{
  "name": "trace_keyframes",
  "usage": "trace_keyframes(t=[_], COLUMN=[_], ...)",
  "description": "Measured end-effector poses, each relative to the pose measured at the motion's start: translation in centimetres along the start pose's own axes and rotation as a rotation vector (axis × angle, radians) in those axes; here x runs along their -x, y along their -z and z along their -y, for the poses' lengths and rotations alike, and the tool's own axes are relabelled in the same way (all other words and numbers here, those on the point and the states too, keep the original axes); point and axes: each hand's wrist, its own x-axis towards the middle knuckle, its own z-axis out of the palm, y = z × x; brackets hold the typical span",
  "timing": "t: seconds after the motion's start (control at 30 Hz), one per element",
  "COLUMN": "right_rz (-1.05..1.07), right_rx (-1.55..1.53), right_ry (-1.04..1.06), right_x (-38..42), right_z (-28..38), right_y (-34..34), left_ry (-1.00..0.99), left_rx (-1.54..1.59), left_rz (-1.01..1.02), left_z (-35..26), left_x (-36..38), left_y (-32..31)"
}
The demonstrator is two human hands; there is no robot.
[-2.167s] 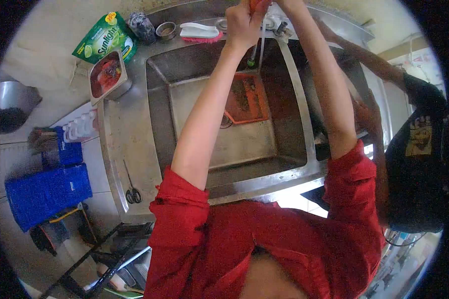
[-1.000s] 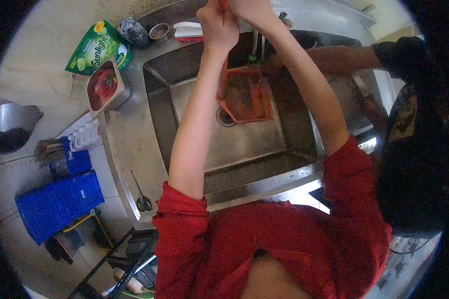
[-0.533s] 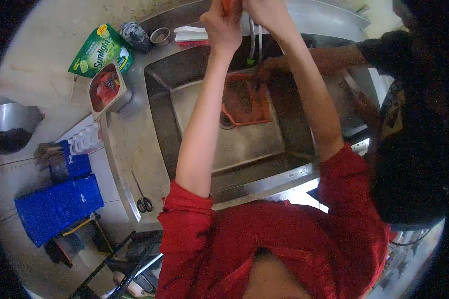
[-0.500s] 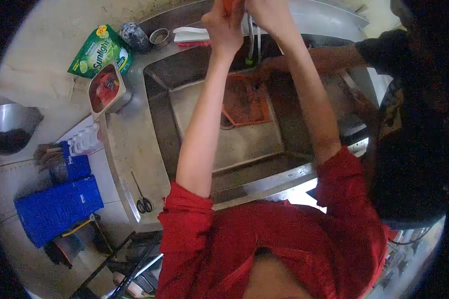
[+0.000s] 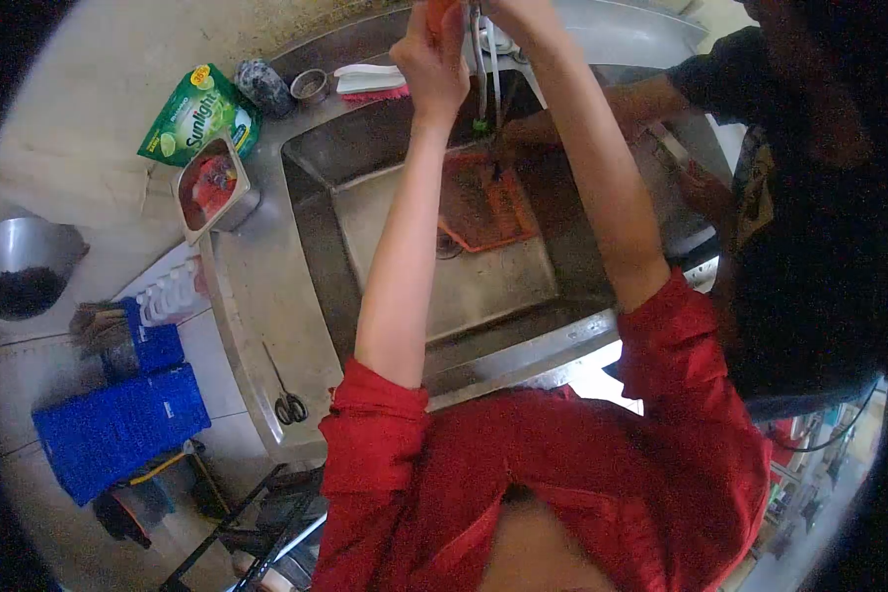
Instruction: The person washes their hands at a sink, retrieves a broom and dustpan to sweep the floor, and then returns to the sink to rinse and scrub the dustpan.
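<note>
Both my arms stretch forward over the sink (image 5: 434, 306) to the top edge of the view. My left hand (image 5: 432, 74) is closed around an orange-red thing (image 5: 442, 14), most of it cut off by the frame, so I cannot tell what it is. Close beside the tap (image 5: 481, 74) is my right hand (image 5: 525, 18), its fingers out of frame. Below my hands, an orange plastic basket (image 5: 483, 240) sits in the sink basin, with another person's hand (image 5: 525, 138) at its upper right side.
A co-worker in dark clothes (image 5: 809, 257) stands at the right, holding a light-handled tool (image 5: 669, 146). On the left lie a Sunlight pouch (image 5: 202, 113), a metal container (image 5: 239, 205), a brush (image 5: 370, 84) and scissors (image 5: 288, 407). A metal bowl (image 5: 35, 247) stands farther left.
My hands sit slightly lower and farther left in the view, still close together. The orange basket's angle has changed slightly under the co-worker's hand. The whole view has shifted a little.
</note>
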Motion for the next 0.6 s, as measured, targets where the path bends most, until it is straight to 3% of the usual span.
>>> trace_keyframes(t=[0.07, 0.17, 0.2, 0.23, 0.3, 0.37, 0.43, 0.5, 0.53, 0.6], right_rz=[-0.002, -0.060, -0.254, -0.447, -0.717, -0.615, -0.755, -0.745, -0.726, -0.697], right_rx=[0.221, 0.354, 0.306, 0.260, -0.043, -0.025, -0.206, -0.370, -0.531, -0.465], right_ry=[-0.009, 0.119, 0.057, -0.009, -0.414, -0.948, -1.223, -1.232, -1.231, -1.187], right_x=[1.9, 6.7, 9.1, 12.2, 19.8, 27.8, 30.3, 34.0, 33.6, 31.1], right_z=[-0.2, -5.1, -8.3, -11.5, -16.7, -24.6, -25.3, -31.6, -31.1, -27.1], right_y=[0.7, 3.8, 5.2, 6.5, 8.7, 13.5, 13.7, 16.8, 16.3, 14.3], left_ry=[-0.269, -0.289, -0.284, -0.180, -0.069, -0.044, 0.014, 0.014, 0.010, -0.027], left_rx=[-0.070, -0.146, -0.142, -0.021, 0.115, 0.141, 0.152, 0.191, 0.231, 0.185], left_rz=[-0.080, -0.006, -0.009, 0.067, 0.164, 0.159, 0.154, 0.175, 0.191, 0.199], left_z=[0.2, 1.3, 1.1, 0.6, 0.7, 0.6, 0.5, 0.7, 0.5, 0.4], left_x=[-0.7, -0.4, -0.3, 0.0, 0.2, 0.3, 0.1, 0.0, 0.0, 0.1], left_y=[0.0, 0.4, 0.5, 0.6, 0.9, 0.9, 1.0, 0.9, 0.8, 0.9])
